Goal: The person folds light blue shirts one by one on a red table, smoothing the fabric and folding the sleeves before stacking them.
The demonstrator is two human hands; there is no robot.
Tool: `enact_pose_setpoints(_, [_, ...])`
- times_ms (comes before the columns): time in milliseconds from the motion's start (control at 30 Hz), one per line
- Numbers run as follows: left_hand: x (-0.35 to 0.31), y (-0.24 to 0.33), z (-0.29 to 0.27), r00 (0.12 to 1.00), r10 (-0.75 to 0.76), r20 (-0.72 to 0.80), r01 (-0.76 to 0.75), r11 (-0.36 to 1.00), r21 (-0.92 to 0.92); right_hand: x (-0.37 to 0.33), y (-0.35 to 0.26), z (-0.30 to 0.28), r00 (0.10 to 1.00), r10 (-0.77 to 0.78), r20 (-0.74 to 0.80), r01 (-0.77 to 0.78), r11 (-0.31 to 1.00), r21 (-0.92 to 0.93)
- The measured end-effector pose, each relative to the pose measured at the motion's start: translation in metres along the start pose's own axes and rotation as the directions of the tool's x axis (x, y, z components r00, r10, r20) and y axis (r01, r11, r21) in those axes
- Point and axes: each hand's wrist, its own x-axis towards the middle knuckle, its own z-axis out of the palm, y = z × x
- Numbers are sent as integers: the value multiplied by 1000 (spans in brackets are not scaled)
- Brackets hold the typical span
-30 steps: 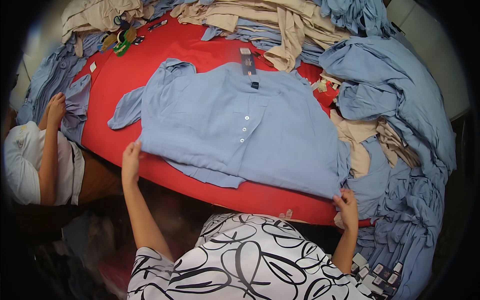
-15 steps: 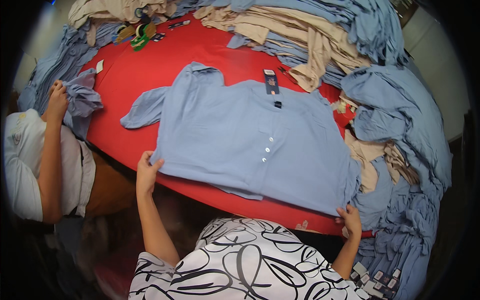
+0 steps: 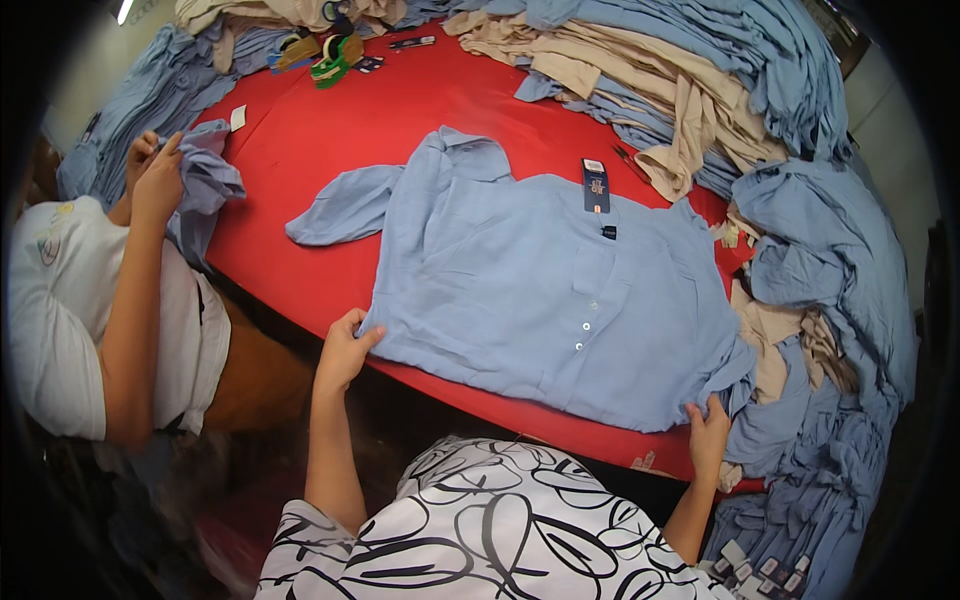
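Observation:
A light blue button-up shirt (image 3: pixel 540 290) lies spread flat on a red table (image 3: pixel 400 110), collar toward the far side, with a dark hang tag (image 3: pixel 596 186) near the collar. My left hand (image 3: pixel 345 350) pinches the shirt's hem at its near left corner. My right hand (image 3: pixel 708 436) grips the hem at the near right corner. One sleeve (image 3: pixel 340 210) stretches out to the left.
Piles of blue and beige shirts (image 3: pixel 700 70) crowd the far and right sides of the table. Another person in a white top (image 3: pixel 100 300) sits at the left, handling a blue garment (image 3: pixel 205 185). Tape rolls and small tools (image 3: pixel 330 55) lie at the far edge.
The shirt has been drawn flatter along the near edge. My left hand has shifted right along the hem; my right hand stays at the right corner.

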Motion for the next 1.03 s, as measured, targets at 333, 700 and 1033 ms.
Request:
enact_pose_setpoints(333, [-120,170,-21,-24,829,559,-230,540,-810,-28,-222,-111,484,-791,-375,379,-196,904])
enact_pose_setpoints(700, [-215,188,-42,257,815,520,-453,577,-680,-22,-272,-117,114,-986,-123,-23,-127,992])
enact_pose_setpoints(1033, [-285,157,-56,514,806,294,-572,578,-582,-38,-310,-112,67,-987,-144,-169,-153,974])
